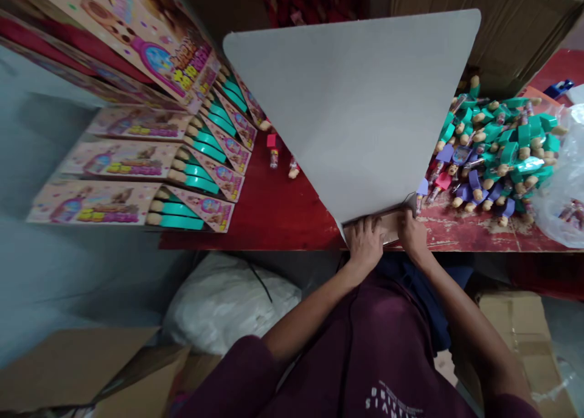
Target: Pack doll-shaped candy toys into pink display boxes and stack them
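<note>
Cardboard [365, 117] lies under left fingers [367, 227] (grip unclear), right fingers [406, 222] clamped on its corner.

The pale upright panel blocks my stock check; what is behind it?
Past its edges show a brown cardboard box and red items; whatever the pale panel covers cannot be seen.

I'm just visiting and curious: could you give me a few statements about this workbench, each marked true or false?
1. The left hand and right hand are at the grey board's near end. True.
2. The printed boxes stand right of the board. False: the printed boxes are on its left.
3. A pile of small pieces lies right of the board. True.
4. The person's shirt is bright yellow. False: the shirt is dark maroon.
5. The table is red. True.
</note>
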`<move>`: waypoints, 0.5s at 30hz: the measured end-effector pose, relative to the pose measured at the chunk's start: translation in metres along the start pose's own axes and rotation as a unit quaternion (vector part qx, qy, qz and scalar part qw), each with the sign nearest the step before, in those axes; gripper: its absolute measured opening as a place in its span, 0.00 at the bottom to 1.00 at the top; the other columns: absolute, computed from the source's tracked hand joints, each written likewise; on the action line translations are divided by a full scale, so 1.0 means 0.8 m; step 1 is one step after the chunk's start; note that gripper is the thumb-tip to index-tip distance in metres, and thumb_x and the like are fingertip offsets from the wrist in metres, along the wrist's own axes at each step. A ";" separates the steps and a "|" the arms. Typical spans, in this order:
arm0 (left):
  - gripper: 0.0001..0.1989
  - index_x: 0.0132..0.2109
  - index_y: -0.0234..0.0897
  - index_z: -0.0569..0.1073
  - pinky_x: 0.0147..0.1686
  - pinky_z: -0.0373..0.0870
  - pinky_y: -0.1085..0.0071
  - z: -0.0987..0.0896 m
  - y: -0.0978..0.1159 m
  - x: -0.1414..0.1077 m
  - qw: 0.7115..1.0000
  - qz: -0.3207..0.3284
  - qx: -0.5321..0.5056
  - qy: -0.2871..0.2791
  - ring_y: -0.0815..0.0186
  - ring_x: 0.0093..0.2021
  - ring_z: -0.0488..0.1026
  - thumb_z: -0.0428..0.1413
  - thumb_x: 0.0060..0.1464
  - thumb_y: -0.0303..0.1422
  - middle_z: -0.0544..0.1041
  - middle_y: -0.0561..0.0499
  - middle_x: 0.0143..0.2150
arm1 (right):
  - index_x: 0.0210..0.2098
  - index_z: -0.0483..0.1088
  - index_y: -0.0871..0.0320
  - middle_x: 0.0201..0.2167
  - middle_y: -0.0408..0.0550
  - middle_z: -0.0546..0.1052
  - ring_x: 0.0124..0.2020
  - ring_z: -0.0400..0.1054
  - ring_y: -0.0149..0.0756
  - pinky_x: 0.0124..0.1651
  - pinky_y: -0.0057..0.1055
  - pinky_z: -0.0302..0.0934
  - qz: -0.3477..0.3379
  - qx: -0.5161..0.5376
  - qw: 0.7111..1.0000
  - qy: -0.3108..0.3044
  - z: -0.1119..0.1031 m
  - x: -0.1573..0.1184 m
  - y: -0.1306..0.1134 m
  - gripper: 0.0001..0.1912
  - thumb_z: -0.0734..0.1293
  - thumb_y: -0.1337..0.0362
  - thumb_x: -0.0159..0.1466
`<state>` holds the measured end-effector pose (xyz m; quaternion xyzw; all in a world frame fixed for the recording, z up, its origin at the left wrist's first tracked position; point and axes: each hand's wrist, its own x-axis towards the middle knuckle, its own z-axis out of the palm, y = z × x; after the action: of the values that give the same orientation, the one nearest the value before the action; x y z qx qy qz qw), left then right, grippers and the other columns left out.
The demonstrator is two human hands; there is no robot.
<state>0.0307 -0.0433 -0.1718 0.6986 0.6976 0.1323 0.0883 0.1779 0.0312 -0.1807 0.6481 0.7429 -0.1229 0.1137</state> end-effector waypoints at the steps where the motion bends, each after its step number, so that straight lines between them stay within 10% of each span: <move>1: 0.23 0.66 0.35 0.71 0.61 0.65 0.39 0.013 -0.003 0.006 1.000 -0.011 0.007 -0.005 0.41 0.61 0.70 0.49 0.69 0.37 0.73 0.34 0.64 | 0.64 0.63 0.63 0.39 0.57 0.81 0.39 0.77 0.45 0.40 0.33 0.65 -0.002 0.019 1.000 0.024 0.007 -0.003 0.002 0.21 0.52 0.64 0.76; 7: 0.25 0.69 0.38 0.69 0.64 0.61 0.40 0.050 -0.021 0.009 1.000 0.008 -0.015 0.007 0.43 0.63 0.68 0.46 0.70 0.38 0.73 0.36 0.65 | 0.61 0.70 0.59 0.59 0.62 0.72 0.58 0.64 0.50 0.60 0.43 0.60 -0.188 0.066 0.963 0.183 0.048 -0.027 0.001 0.20 0.58 0.65 0.73; 15: 0.27 0.72 0.33 0.63 0.74 0.47 0.44 0.073 -0.018 -0.021 1.000 0.019 0.005 0.000 0.48 0.73 0.58 0.44 0.69 0.32 0.64 0.40 0.73 | 0.71 0.61 0.58 0.70 0.60 0.63 0.68 0.53 0.53 0.68 0.50 0.47 -0.212 0.047 0.961 0.168 0.070 -0.036 -0.013 0.28 0.59 0.64 0.73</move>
<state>0.0353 -0.0561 -0.2326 0.7120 0.6850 0.1304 0.0819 0.1721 -0.0159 -0.2238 0.4917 0.8651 -0.0679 -0.0722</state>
